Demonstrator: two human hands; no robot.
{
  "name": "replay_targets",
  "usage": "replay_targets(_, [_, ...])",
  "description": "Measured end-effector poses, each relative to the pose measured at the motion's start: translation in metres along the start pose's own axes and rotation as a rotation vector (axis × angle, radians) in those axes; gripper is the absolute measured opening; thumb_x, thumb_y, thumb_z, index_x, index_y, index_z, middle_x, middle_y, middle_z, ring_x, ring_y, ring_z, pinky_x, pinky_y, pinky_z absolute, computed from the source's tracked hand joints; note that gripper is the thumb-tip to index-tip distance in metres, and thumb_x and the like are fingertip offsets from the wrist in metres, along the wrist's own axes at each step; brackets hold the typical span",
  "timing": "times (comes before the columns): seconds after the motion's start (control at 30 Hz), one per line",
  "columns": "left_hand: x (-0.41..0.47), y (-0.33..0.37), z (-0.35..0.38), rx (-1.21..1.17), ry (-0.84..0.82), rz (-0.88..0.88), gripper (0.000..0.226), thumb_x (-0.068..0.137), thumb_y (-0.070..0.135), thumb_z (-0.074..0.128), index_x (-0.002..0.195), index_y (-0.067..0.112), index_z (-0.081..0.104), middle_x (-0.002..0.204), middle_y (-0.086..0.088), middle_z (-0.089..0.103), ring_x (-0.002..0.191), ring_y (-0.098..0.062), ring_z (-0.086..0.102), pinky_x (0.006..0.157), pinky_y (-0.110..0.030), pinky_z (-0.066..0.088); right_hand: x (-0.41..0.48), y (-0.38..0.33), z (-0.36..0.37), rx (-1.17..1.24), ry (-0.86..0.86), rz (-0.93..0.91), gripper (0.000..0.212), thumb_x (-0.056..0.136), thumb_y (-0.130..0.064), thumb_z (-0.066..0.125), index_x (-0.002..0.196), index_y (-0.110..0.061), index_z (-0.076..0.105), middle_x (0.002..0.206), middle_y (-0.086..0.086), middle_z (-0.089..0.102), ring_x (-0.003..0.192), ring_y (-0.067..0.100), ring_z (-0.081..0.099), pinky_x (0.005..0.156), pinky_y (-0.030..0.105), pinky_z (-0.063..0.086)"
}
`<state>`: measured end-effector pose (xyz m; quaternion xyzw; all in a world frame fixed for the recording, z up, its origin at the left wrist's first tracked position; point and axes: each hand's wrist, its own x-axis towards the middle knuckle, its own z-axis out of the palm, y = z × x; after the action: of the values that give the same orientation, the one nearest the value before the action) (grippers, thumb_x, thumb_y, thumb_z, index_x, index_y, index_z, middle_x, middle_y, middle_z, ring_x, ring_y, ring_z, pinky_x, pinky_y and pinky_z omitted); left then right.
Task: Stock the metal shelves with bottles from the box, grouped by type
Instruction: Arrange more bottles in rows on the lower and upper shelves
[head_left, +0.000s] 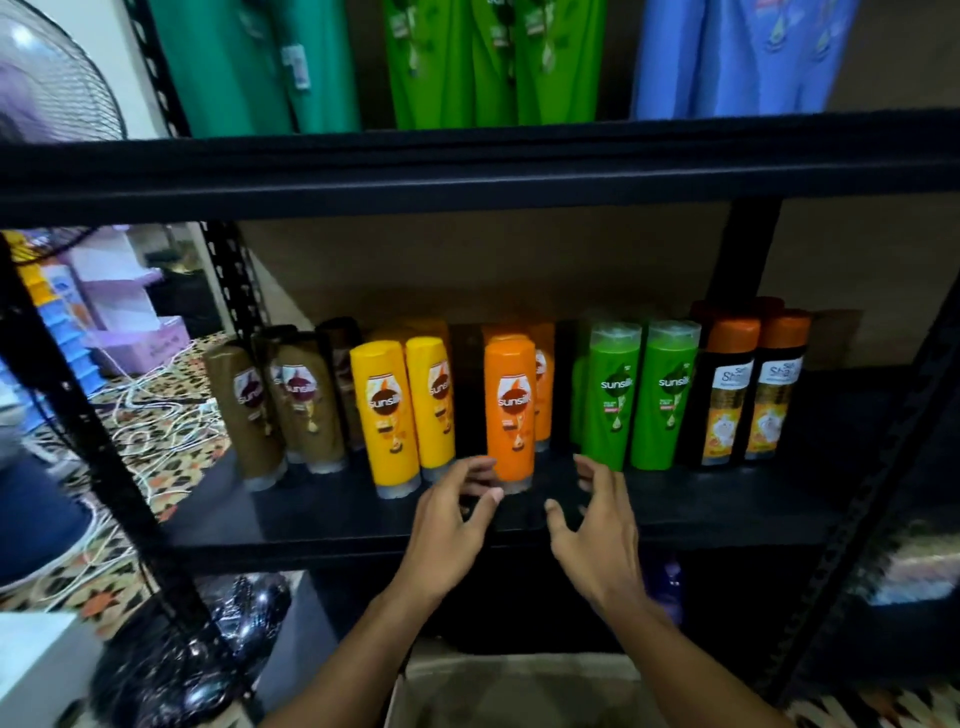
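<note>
On the middle black shelf (322, 514) bottles stand in groups: brown ones (306, 410) at the left, then yellow (387, 415), orange (511, 415), green (613, 400) and black ones with orange caps (727, 395). My left hand (452, 525) hovers just left of the front orange bottle's base, fingers loosely spread, holding nothing. My right hand (597, 525) is held to the right of that bottle, fingers spread and empty. The cardboard box (519, 686) shows at the bottom edge between my forearms.
The shelf above carries teal (249, 67), green (493, 62) and blue (737, 57) bottles. Black uprights (88, 415) frame the shelves. A fan (47, 78), white cables on a patterned floor (156, 415) and a black bag (208, 665) lie to the left.
</note>
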<state>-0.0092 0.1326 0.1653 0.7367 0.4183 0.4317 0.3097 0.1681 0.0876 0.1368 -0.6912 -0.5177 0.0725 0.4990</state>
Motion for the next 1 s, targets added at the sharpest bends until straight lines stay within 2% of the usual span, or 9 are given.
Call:
replay_targets(0.1, [0.009, -0.009, -0.016, -0.055, 0.084, -0.035, 0.034, 0.098, 0.024, 0.066, 0.132, 0.029, 0.059, 0.120, 0.016, 0.065, 0.105, 0.008, 0.061, 0.080, -0.006, 0.047, 0.005, -0.012, 0.024, 0.035, -0.057, -0.002, 0.073, 0.082, -0.035, 0.079, 0.142, -0.027, 0.038, 0.138, -0.005, 0.044, 0.125, 0.012, 0.048, 0.102, 0.041, 0.049])
replay_targets(0.2, [0.022, -0.021, -0.021, -0.090, 0.085, -0.072, 0.036, 0.100, 0.025, 0.064, 0.135, 0.029, 0.056, 0.123, 0.016, 0.063, 0.106, 0.010, 0.060, 0.079, -0.007, 0.049, 0.016, -0.019, 0.043, 0.050, -0.085, 0.047, 0.089, 0.076, -0.048, 0.083, 0.145, -0.029, 0.031, 0.141, -0.002, 0.040, 0.128, 0.015, 0.045, 0.104, 0.035, 0.044])
replay_targets(0.33, [0.037, -0.040, -0.017, -0.108, 0.063, -0.101, 0.034, 0.104, 0.023, 0.057, 0.138, 0.028, 0.053, 0.127, 0.013, 0.062, 0.107, 0.017, 0.057, 0.079, -0.004, 0.048, 0.038, -0.020, 0.065, 0.042, -0.079, 0.123, 0.104, 0.070, -0.056, 0.084, 0.149, -0.026, 0.022, 0.145, 0.002, 0.036, 0.132, 0.024, 0.045, 0.105, 0.044, 0.045])
replay_targets(0.47, [0.045, -0.062, -0.008, -0.110, 0.030, -0.130, 0.035, 0.106, 0.023, 0.052, 0.140, 0.029, 0.050, 0.131, 0.012, 0.060, 0.110, 0.020, 0.054, 0.087, -0.013, 0.050, 0.051, -0.011, 0.081, 0.001, -0.015, 0.140, 0.092, 0.070, -0.056, 0.083, 0.143, -0.025, 0.035, 0.136, 0.001, 0.050, 0.123, 0.026, 0.054, 0.099, 0.047, 0.051])
replay_targets(0.53, [0.048, -0.065, -0.004, -0.111, 0.018, -0.143, 0.037, 0.106, 0.023, 0.053, 0.143, 0.028, 0.047, 0.136, 0.010, 0.058, 0.109, 0.018, 0.054, 0.083, -0.010, 0.049, 0.049, -0.010, 0.082, 0.014, 0.020, 0.132, 0.088, 0.067, -0.057, 0.084, 0.137, -0.026, 0.041, 0.131, 0.000, 0.056, 0.116, 0.025, 0.059, 0.094, 0.046, 0.054])
replay_targets(0.63, [0.058, -0.066, 0.007, -0.134, 0.015, -0.156, 0.046, 0.104, 0.023, 0.058, 0.147, 0.026, 0.042, 0.143, 0.007, 0.053, 0.113, 0.008, 0.056, 0.084, -0.011, 0.046, 0.046, -0.002, 0.079, 0.022, 0.068, 0.101, 0.085, 0.063, -0.057, 0.085, 0.131, -0.027, 0.043, 0.126, 0.000, 0.060, 0.109, 0.022, 0.063, 0.089, 0.046, 0.057])
replay_targets(0.73, [0.073, -0.060, 0.021, -0.151, 0.028, -0.178, 0.057, 0.100, 0.024, 0.064, 0.150, 0.025, 0.036, 0.149, 0.004, 0.048, 0.128, -0.008, 0.052, 0.101, -0.030, 0.048, 0.047, 0.006, 0.074, 0.074, 0.049, 0.065, 0.077, 0.062, -0.059, 0.086, 0.122, -0.030, 0.047, 0.117, -0.005, 0.062, 0.100, 0.014, 0.065, 0.083, 0.043, 0.059])
replay_targets(0.8, [0.082, -0.058, 0.033, -0.157, 0.051, -0.192, 0.059, 0.099, 0.022, 0.065, 0.150, 0.024, 0.034, 0.152, 0.001, 0.047, 0.133, -0.012, 0.050, 0.106, -0.037, 0.047, 0.049, 0.010, 0.068, 0.145, 0.003, 0.074, 0.072, 0.063, -0.057, 0.088, 0.118, -0.033, 0.048, 0.114, -0.009, 0.063, 0.097, 0.008, 0.065, 0.081, 0.038, 0.060])
replay_targets(1.0, [0.101, -0.060, 0.053, -0.160, 0.081, -0.208, 0.068, 0.090, 0.021, 0.077, 0.147, 0.019, 0.039, 0.142, -0.001, 0.055, 0.125, -0.013, 0.055, 0.089, -0.022, 0.047, 0.048, 0.016, 0.047, 0.192, -0.073, 0.116, 0.070, 0.064, -0.049, 0.091, 0.117, -0.037, 0.046, 0.110, -0.013, 0.065, 0.094, 0.003, 0.065, 0.082, 0.030, 0.058])
